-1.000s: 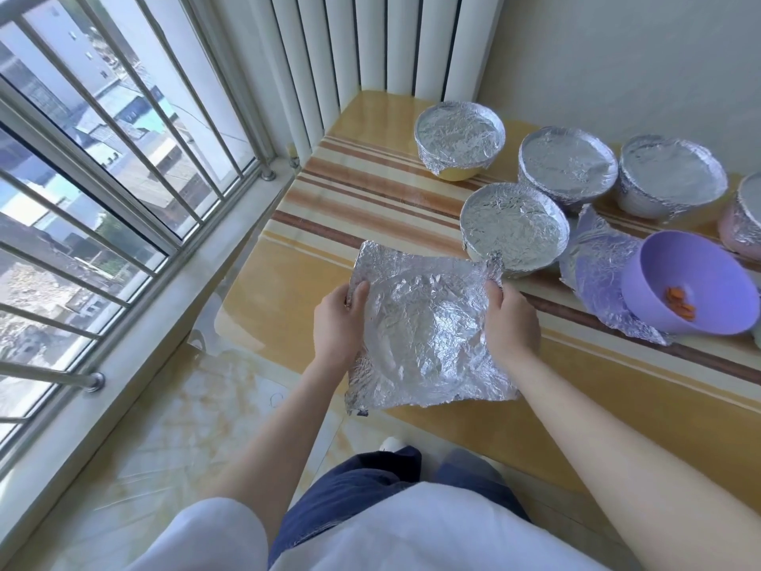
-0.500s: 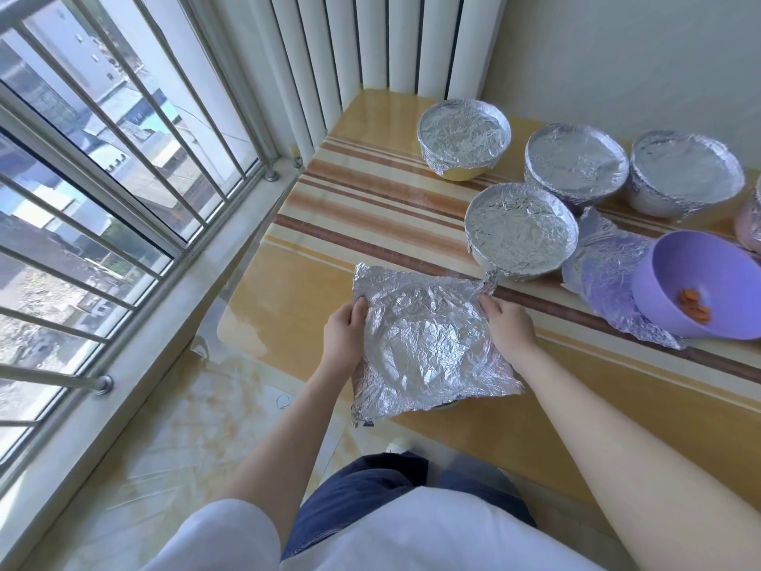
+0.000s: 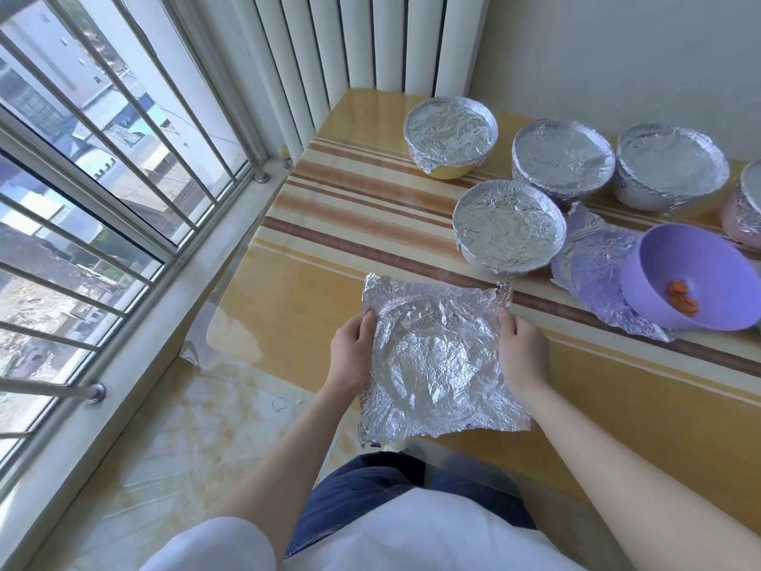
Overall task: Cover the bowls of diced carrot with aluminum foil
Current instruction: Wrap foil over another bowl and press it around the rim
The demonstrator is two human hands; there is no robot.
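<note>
Head view: both hands are on a crumpled foil sheet [image 3: 436, 360] that lies at the near edge of the table [image 3: 617, 410], approx. mid-frame. Left hand [image 3: 350, 356] pinches the sheet's 9 o'clock edge, thumb on top w/ fingers tucked under. Right hand [image 3: 523, 352] pinches the 3 o'clock edge the same way. A round rim imprint shows thru the foil; whatever sits under it is hidden.

At 1 o'clock from the sheet, near it, stands a foil-topped bowl [image 3: 508, 224]. Further back at 12 o'clock is a yellow bowl [image 3: 451, 136], also foil-topped. Two more wrapped bowls [image 3: 562, 158] sit side by side at 1–2 o'clock. A pink wrapped bowl [image 3: 745, 208] is cut off by the frame edge.

At 2 o'clock an uncovered purple bowl [image 3: 696, 257] tilts toward the camera w/ diced carrot [image 3: 681, 300] inside. It rests on a loose foil piece [image 3: 593, 265]. A barred window [image 3: 82, 199] runs along 9 o'clock.
</note>
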